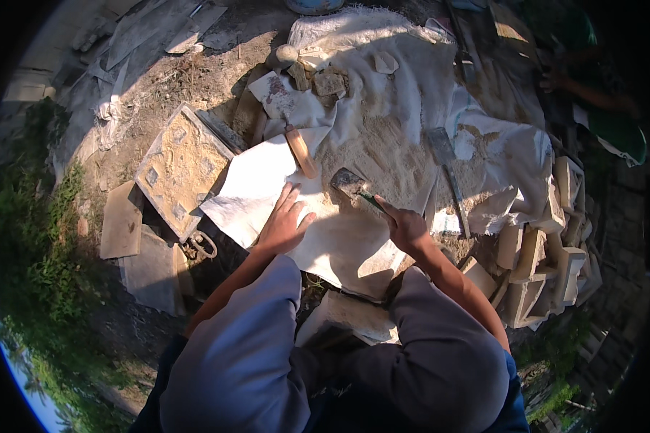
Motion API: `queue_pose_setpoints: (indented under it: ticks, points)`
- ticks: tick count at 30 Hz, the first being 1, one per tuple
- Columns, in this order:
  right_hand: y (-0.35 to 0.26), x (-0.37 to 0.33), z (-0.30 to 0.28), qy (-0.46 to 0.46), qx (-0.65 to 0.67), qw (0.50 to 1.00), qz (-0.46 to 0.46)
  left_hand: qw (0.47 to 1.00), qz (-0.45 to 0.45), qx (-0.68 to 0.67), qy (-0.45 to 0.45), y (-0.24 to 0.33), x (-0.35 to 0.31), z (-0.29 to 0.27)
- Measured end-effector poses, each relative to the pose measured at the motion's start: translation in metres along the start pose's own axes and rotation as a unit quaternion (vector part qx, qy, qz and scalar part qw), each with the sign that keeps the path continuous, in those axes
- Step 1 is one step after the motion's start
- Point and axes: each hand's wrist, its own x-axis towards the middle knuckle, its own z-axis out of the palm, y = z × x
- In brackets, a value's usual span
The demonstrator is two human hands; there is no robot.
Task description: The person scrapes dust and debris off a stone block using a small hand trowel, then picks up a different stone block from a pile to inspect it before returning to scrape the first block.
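Observation:
My right hand point(408, 229) is closed around the green handle of a small trowel point(348, 180). Its dark flat blade, dusted with pale powder, rests at the edge of a heap of sandy powder point(383, 162). My left hand point(282, 224) lies with fingers spread on the white sheet point(253, 177) and holds nothing. Just beyond its fingertips is a tool with a wooden handle point(301, 151); whatever lies at its far end is hard to make out. To the left, a tilted square frame point(184, 169) holds packed tan material with several grey diamond-shaped pieces set in it.
Flat slabs point(123, 220) and a rusty metal ring point(202, 245) lie at left. Hollow block-like pieces point(534, 274) are stacked at right. A long-handled tool point(451, 177) crosses the cloth. Stones point(328, 83) sit at the back. Another person's arm point(592, 94) shows at far right.

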Motion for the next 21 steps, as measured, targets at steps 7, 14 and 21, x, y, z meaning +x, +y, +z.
queue_pose_setpoints:
  ticks: [7, 14, 21]
  points:
    - [-0.032, -0.001, -0.015, 0.093, 0.105, 0.988, -0.07, 0.999, 0.008, -0.016, 0.031, -0.002, -0.005, 0.0]
    - [-0.034, 0.012, -0.023, -0.043, -0.002, 0.998, -0.039, 0.996, 0.044, -0.039, 0.072, -0.007, -0.008, 0.004]
    - [-0.026, -0.002, -0.016, 0.05, -0.054, 0.992, -0.104, 0.993, 0.022, -0.081, 0.081, -0.002, -0.001, 0.006]
